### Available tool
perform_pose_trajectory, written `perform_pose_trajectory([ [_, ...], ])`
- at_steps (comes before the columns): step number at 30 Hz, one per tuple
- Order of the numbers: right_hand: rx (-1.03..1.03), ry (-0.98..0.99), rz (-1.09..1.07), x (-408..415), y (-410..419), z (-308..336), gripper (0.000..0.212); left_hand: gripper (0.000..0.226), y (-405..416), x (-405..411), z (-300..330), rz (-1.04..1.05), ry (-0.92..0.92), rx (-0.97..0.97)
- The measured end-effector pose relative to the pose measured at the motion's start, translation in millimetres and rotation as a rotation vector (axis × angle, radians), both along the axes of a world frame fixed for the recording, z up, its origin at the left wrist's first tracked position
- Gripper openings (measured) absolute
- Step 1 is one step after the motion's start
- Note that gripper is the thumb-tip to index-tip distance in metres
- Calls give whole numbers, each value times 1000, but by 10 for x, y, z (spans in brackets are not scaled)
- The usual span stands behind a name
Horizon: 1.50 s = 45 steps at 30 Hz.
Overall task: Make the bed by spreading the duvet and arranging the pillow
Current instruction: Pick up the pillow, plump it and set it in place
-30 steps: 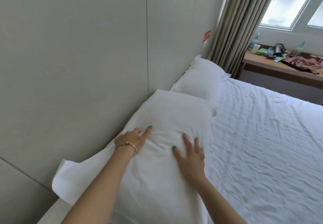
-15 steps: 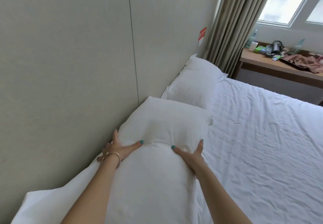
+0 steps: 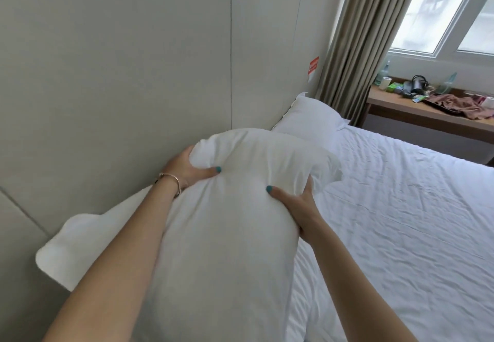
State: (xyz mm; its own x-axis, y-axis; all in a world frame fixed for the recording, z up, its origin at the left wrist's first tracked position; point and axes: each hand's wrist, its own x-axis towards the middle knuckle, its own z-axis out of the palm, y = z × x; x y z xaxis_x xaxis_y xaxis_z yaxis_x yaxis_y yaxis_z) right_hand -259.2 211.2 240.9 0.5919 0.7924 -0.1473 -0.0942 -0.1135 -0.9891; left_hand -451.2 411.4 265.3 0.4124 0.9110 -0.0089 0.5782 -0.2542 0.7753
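Since half a second ago the near pillow has come up off the bed: it lay flat along the wall with palms at its sides, and now its far end is raised and bunched at frame centre. Both hands have gone from pressing to gripping.

Left hand clenched on the pillow's wall-side edge, left of centre, thumb on top and other digits hidden behind the fabric. Right hand clenched on the bed-side edge, right of centre, thumb across the top and digits wrapped under. Fill is puffed up between the two grips.

Second pillow lies flat against the wall at upper centre, just beyond the held one. Duvet covers the right half of the frame, spread but wrinkled. Loose flap of pillowcase hangs at lower left, near the wall.

Step in hand looks like fluffing and seating the near pillow. To do it well:
- keep the two grips level so the fill evens out instead of lumping at the far end
- set it down square to the wall, its far edge just beside the second pillow, not overlapping
- tuck or flatten the loose flap so it doesn't stick out
- pat the top flat after release

Risk: dragging it down could wrinkle the duvet edge beneath.

Bench with clutter at upper right is irrelevant.
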Motion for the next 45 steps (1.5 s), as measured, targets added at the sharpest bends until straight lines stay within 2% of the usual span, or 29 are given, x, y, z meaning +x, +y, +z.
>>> perform_pose_trajectory([
  [4, 63, -6, 33, -403, -158, 133, 115, 90, -42, -428, 492, -12, 72, 127],
  [6, 46, -38, 28, -645, -276, -6, 117, 89, -127, -671, 464, -13, 72, 126],
  [9, -156, -28, 9, -1066, -491, -474, 120, 95, -327, -1004, -135, 20, 208, 4],
  [11, -397, -32, 52, -1287, -628, -780, 125, 111, -474, -1194, -742, 74, 440, -189],
  [13, -527, -32, 154, -1400, -706, -934, 122, 118, -504, -1309, -1169, 195, 606, -303],
  [15, -579, -84, 195, -1405, -690, -882, 110, 106, -490, -1286, -1219, 283, 612, -289],
  [16, -603, -130, 163, -1363, -642, -818, 101, 91, -517, -1231, -1134, 296, 587, -253],
  [18, -616, -286, 12, -1226, -451, -599, 79, 65, -569, -1056, -878, 280, 527, -144],
  [21, -462, -638, -106, -946, -6, -195, 63, 62, -712, -731, -544, 232, 400, -12],
  [24, -348, -1081, 125, -669, 588, 103, 62, 84, -830, -426, -630, 257, 482, 26],
  [27, -505, -1354, 359, -419, 1100, -120, 70, 94, -898, -288, -1062, 271, 591, -11],
  [30, -660, -1364, 479, -300, 1260, -926, 72, 91, -848, -248, -1543, 304, 635, 37],
  [33, -668, -1413, 497, -229, 1205, -1635, 69, 88, -858, -165, -1956, 309, 730, 62],
  [35, -674, -1435, 498, -199, 1200, -1892, 67, 86, -875, -90, -2170, 293, 772, 44],
  [38, -662, -1417, 512, -205, 1214, -1922, 66, 85, -828, -50, -2183, 246, 809, -19],
  [41, -616, -1355, 531, -180, 1278, -1640, 65, 83, -712, -26, -1897, 259, 808, -81],
  [43, -566, -1338, 561, -64, 1330, -1415, 64, 75, -532, 99, -1658, 309, 714, -143],
  [45, -530, -1317, 598, 246, 1431, -1216, 60, 68, -228, 468, -1439, 350, 608, -108],
])
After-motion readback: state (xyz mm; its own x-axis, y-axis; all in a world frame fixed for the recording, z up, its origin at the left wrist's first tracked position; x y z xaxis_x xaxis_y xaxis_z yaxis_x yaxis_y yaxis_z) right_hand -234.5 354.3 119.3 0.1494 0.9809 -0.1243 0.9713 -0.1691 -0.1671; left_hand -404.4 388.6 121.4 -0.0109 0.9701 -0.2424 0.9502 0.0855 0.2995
